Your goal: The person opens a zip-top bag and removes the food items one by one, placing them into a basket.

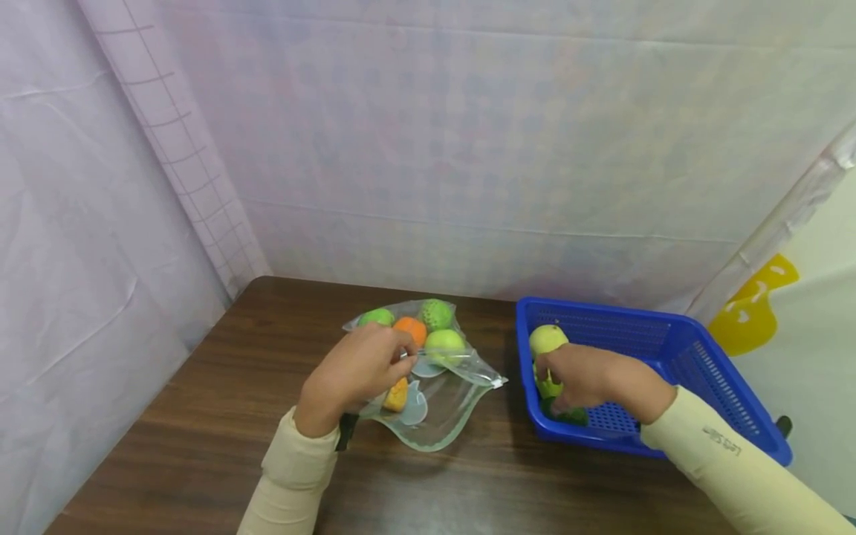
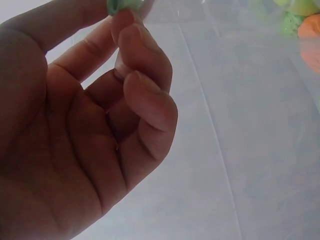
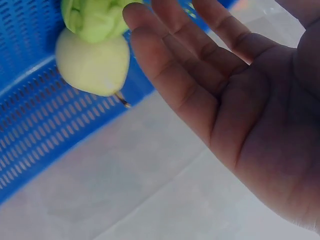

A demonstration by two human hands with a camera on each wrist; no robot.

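My left hand [image 1: 357,371] pinches the edge of a clear zip bag [image 1: 444,420] lying on the table. Through the plastic show an orange fruit [image 1: 410,327], a bumpy green ball [image 1: 436,314], a yellow-green apple-like fruit [image 1: 445,344], another green piece [image 1: 377,316] and a yellow-orange chunk [image 1: 396,396]. Inside the blue basket [image 1: 602,306], my right hand [image 1: 595,377] reaches down with fingers parted over a light green lobed piece [image 3: 95,20]. A pale yellow pear-like fruit [image 3: 95,62] sits beside that piece. Under the thumb lies a dark green item [image 1: 573,415], partly covered.
The brown wooden table [image 1: 221,401] ends at a pale cloth backdrop [image 1: 468,148] behind and to the left. A yellow cut-out shape [image 1: 749,319] hangs at the right, past the basket. Pale round prints [image 1: 411,405] mark the bag.
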